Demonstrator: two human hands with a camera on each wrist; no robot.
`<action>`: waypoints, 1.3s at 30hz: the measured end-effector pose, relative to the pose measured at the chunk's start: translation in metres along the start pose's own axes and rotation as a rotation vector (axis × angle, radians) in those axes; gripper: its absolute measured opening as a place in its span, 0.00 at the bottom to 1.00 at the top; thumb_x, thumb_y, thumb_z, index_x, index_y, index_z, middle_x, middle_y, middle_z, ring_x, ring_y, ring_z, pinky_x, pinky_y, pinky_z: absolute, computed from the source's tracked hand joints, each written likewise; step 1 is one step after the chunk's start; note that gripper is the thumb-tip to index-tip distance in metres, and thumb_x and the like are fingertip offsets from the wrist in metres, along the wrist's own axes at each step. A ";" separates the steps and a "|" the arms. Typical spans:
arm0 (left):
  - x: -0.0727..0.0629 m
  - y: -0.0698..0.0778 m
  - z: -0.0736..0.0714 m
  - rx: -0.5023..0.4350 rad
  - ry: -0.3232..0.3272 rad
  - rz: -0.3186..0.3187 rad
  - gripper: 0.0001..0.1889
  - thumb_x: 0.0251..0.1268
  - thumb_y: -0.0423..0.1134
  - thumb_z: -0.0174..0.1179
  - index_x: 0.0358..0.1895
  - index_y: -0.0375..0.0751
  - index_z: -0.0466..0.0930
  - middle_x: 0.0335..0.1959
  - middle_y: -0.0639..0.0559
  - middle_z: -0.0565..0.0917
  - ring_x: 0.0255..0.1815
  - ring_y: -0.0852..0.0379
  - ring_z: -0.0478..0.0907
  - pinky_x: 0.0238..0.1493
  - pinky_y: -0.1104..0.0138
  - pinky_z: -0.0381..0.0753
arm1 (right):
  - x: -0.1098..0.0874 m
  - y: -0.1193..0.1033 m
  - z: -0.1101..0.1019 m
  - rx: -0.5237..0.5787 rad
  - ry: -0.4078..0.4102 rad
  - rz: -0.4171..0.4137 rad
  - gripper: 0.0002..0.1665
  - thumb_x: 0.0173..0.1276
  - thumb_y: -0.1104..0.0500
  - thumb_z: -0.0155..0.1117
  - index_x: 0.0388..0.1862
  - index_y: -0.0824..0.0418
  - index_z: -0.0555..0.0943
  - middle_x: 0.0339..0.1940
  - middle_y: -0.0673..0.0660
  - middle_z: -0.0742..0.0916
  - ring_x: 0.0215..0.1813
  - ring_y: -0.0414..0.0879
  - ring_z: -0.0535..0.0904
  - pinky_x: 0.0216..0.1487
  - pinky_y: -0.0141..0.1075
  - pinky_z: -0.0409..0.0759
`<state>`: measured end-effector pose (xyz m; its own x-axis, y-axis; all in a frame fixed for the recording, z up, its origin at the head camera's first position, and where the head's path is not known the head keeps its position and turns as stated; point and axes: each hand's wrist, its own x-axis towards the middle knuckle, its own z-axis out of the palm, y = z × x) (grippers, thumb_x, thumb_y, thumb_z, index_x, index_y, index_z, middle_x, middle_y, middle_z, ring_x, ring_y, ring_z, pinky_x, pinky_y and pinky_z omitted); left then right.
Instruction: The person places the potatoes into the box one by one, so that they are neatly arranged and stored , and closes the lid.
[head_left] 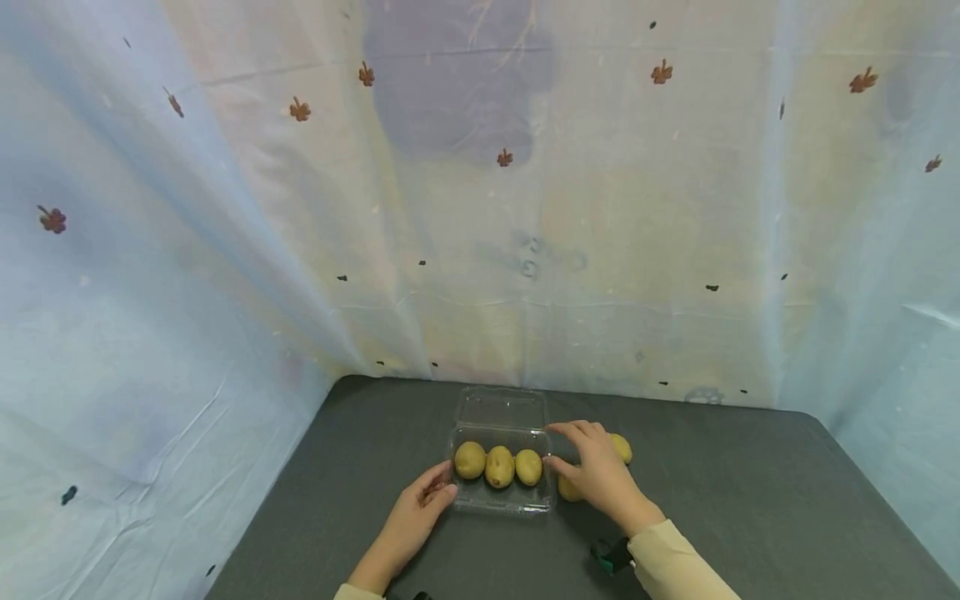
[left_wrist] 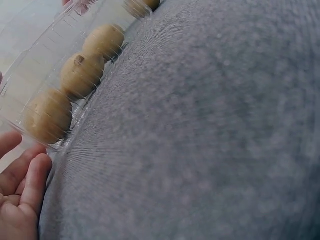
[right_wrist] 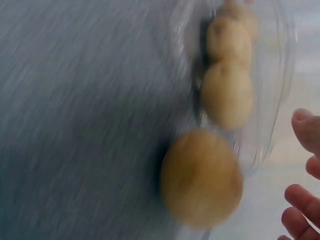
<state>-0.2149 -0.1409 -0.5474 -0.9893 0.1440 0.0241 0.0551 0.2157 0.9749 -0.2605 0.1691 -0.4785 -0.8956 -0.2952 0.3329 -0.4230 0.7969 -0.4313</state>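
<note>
A clear plastic clamshell box stands with its lid tipped back. Three yellow-brown, potato-like oval pieces lie in a row inside: a left one, a middle one and a right one. My left hand rests its fingertips against the box's left side. At the right end, my right hand reaches over the wall, thumb and fingers spread, nothing between them. Beside the box, partly under that hand, lies another such piece.
Beyond my right hand lies one more yellow piece, partly covered by the hand. The dark grey table ends at a patterned curtain behind. Another curtain hangs along the left.
</note>
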 end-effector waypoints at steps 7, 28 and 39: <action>-0.003 -0.003 -0.001 -0.087 -0.018 0.058 0.26 0.75 0.44 0.52 0.70 0.35 0.64 0.67 0.38 0.69 0.68 0.44 0.65 0.61 0.70 0.70 | -0.014 0.034 -0.010 0.053 0.104 0.078 0.35 0.61 0.45 0.71 0.66 0.52 0.74 0.60 0.58 0.76 0.60 0.57 0.68 0.61 0.59 0.63; -0.004 -0.001 -0.006 -0.122 -0.062 0.062 0.30 0.75 0.45 0.52 0.75 0.43 0.56 0.68 0.40 0.68 0.68 0.45 0.66 0.63 0.70 0.67 | -0.036 0.096 -0.013 0.593 -0.092 0.579 0.54 0.62 0.35 0.65 0.76 0.61 0.54 0.68 0.65 0.66 0.67 0.59 0.64 0.61 0.54 0.69; -0.003 -0.001 -0.007 -0.098 -0.041 0.061 0.29 0.75 0.45 0.52 0.75 0.47 0.56 0.68 0.41 0.69 0.68 0.46 0.66 0.65 0.66 0.67 | -0.035 0.095 -0.009 0.591 -0.071 0.569 0.47 0.64 0.40 0.66 0.72 0.62 0.60 0.63 0.64 0.71 0.60 0.55 0.68 0.54 0.47 0.71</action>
<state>-0.2127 -0.1483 -0.5465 -0.9780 0.1938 0.0773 0.1000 0.1099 0.9889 -0.2681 0.2598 -0.5235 -0.9931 0.0219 -0.1154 0.1135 0.4319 -0.8948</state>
